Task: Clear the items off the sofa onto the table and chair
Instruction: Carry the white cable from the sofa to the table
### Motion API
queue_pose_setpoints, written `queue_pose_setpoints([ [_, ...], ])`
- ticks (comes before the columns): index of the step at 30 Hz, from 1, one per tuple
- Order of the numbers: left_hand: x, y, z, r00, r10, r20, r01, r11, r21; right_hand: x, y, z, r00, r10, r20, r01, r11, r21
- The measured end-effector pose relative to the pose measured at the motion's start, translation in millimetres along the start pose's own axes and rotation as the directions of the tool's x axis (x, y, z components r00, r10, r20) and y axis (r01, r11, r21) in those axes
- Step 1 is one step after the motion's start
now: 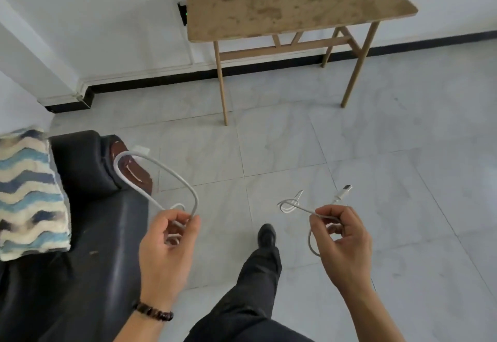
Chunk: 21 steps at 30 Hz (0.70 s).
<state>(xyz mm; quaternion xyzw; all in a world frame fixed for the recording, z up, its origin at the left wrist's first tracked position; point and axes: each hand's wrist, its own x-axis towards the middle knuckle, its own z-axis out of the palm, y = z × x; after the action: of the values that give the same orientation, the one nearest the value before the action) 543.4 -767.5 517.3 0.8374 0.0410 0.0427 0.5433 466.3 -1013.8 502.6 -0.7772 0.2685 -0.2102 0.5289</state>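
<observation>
Both hands (166, 245) (344, 242) pinch cables (195, 196) (346, 189), seemingly separate, rising above each grip.

Dark trousers (255, 288), black shoe (266, 235) (beaded bracelet (153, 312))

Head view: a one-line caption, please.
Beside the black sofa, left hand holds a looped white cable, right hand a plug-ended cable, wooden table ahead.

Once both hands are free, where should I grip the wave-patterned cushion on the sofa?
Take the wave-patterned cushion by its right edge, from the right: that edge faces you, free, over the black sofa; its left side is out of frame.
</observation>
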Motion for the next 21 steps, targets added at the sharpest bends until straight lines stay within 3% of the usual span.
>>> queue_pose_setpoints([
  [6,121,58,147,0.992,-0.017,0.127,0.026,0.997,-0.076,170,-5,-32,0.998,0.024,-0.061,-0.028,0.998,-0.065],
  [10,196,130,237,0.974,0.067,0.215,-0.038,0.99,-0.137,274,-20,-59,0.987,-0.013,-0.16,0.002,0.998,-0.07],
  [16,295,194,365,0.945,0.178,0.274,-0.149,0.981,-0.125,418,-2,-79,0.95,-0.01,-0.312,0.019,0.999,0.026],
  [21,380,229,488,0.944,0.211,0.253,-0.197,0.977,-0.079,574,30,-83,0.955,0.031,-0.294,0.005,0.993,0.121],
])
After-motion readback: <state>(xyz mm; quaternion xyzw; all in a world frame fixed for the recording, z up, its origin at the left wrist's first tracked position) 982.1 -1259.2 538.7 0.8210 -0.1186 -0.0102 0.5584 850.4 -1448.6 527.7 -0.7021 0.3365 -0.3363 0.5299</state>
